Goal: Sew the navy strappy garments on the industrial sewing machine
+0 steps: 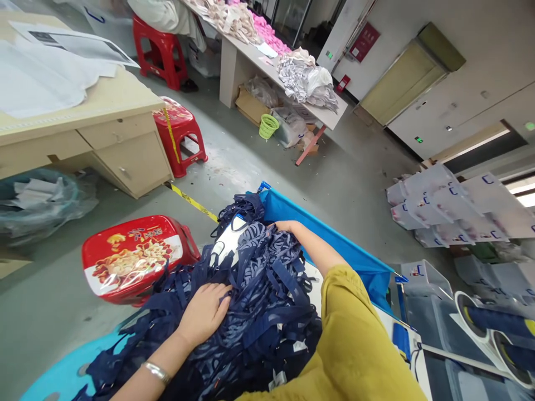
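A heaped pile of navy strappy garments (276, 328), part of it leaf-patterned, fills the space in front of me. My left hand (207, 309), with a silver bracelet at the wrist, lies on the near left of the heap, its fingers curled into the cloth. Reaching to the far side, my right hand (286, 227) grips the patterned part near its top; its fingertips are mostly hidden by fabric. Between the hands and farther off, a white sewing machine head (228, 245) shows partly through the garments. A blue cloth trough (326, 234) runs behind my right forearm.
A red stool (134, 259) stands at the left, a second red stool (179, 133) beside the beige desk (121, 122). Navy thread cones (497, 320) are at the right. Beyond are a garment-covered table (246, 47), a green basket (268, 126) and stacked clear bins (438, 195).
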`<state>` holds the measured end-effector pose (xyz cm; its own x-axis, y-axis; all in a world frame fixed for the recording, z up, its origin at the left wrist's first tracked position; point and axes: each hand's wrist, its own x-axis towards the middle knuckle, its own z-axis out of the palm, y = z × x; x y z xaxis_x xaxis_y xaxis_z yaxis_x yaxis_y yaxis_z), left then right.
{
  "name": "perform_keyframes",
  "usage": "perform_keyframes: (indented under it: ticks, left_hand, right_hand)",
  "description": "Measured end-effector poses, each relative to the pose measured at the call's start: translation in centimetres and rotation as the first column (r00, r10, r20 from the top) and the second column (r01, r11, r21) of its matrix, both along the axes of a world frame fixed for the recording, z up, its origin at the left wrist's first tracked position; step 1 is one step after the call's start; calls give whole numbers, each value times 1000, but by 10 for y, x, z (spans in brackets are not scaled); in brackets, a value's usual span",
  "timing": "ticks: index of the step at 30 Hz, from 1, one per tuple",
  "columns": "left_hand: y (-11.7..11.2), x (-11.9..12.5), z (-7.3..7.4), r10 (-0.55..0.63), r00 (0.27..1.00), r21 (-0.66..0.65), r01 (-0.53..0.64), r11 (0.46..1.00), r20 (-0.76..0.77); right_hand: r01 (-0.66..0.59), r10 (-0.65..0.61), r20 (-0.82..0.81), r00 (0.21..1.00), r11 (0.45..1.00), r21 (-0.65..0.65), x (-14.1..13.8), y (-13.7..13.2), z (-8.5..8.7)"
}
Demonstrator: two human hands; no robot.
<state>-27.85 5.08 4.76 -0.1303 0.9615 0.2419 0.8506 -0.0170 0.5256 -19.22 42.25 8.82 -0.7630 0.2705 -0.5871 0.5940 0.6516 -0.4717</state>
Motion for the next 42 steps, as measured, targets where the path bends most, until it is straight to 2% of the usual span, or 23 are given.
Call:
perform_keyframes:
  ticks: [4, 7, 9, 12, 15, 17, 19, 21, 22, 24, 25, 27, 28, 29, 31, 33, 35, 37, 39, 42]
  left_hand:
    - [-2, 0, -2, -2, 1000, 8, 2, 1000, -15]
    - [-3, -1, -2, -9, 1000, 11, 10, 1000, -27]
    - [-2, -3, -3, -11, 1000, 10, 11, 1000, -17]
    - [0, -4, -6, 0, 999, -30, 2, 1000, 51]
    - [-1, -3, -5, 95, 964, -41, -88, 995, 248]
    - [0, -1, 8, 205, 891, 44, -243, 969, 405]
    - [7, 0, 32, 279, 859, 167, -379, 910, 430]
    - [20, -2, 64, 332, 914, 218, -382, 898, 234]
    - [28, -4, 78, 324, 941, 205, -338, 919, 98]
    - [47, -10, 99, 126, 977, 66, -116, 991, -175]
    - [56, -13, 105, 29, 971, -44, -41, 998, -239]
    - [68, -19, 106, -109, 956, -273, 33, 962, -271]
    - [70, -21, 103, -124, 956, -351, 23, 936, -267]
    - [70, -22, 100, -114, 957, -402, -2, 916, -266]
    - [64, -20, 92, -44, 958, -423, -83, 902, -282]
    - [55, -16, 87, 16, 957, -411, -140, 901, -290]
    - [48, -10, 83, 49, 960, -413, -165, 896, -276]
    - [47, -8, 79, 63, 968, -425, -164, 890, -242]
    - [52, -10, 74, 68, 975, -434, -156, 887, -213]
    - [63, -18, 68, 20, 994, -368, -60, 928, -112]
  right_hand:
    - [-59, 59, 23, 998, 998, -21, 16, -11, 7]
    - [-64, 62, 36, 997, 995, 70, 15, -13, 22]
    - [-59, 51, 53, 997, 983, 174, 11, -13, 39]
    - [-58, 25, 97, 995, 933, 355, 7, -18, 76]
    - [-104, 41, 147, 988, 884, 456, 2, -44, 110]
    - [-216, 135, 201, 970, 857, 468, -1, -74, 124]
    - [-345, 265, 226, 937, 794, 500, -3, -107, 128]
    - [-426, 382, 203, 902, 705, 566, -2, -139, 123]
    - [-443, 427, 177, 886, 671, 595, -1, -152, 119]
    - [-476, 504, 145, 852, 628, 616, 7, -172, 109]
    - [-493, 529, 138, 837, 621, 609, 12, -179, 105]
    - [-508, 551, 117, 826, 639, 577, 26, -184, 100]
    - [-502, 547, 97, 831, 664, 554, 33, -183, 99]
    - [-478, 525, 68, 848, 704, 526, 41, -181, 100]
    - [-377, 417, -3, 909, 824, 424, 53, -169, 104]
    - [-206, 225, -45, 973, 943, 263, 59, -151, 108]
    - [-6, 10, -51, 999, 996, 91, 57, -129, 109]
    - [221, -220, -70, 973, 975, 1, 47, -106, 104]
    - [416, -412, -126, 903, 909, 7, 30, -84, 93]
    - [533, -521, -217, 826, 846, 0, 1, -60, 69]
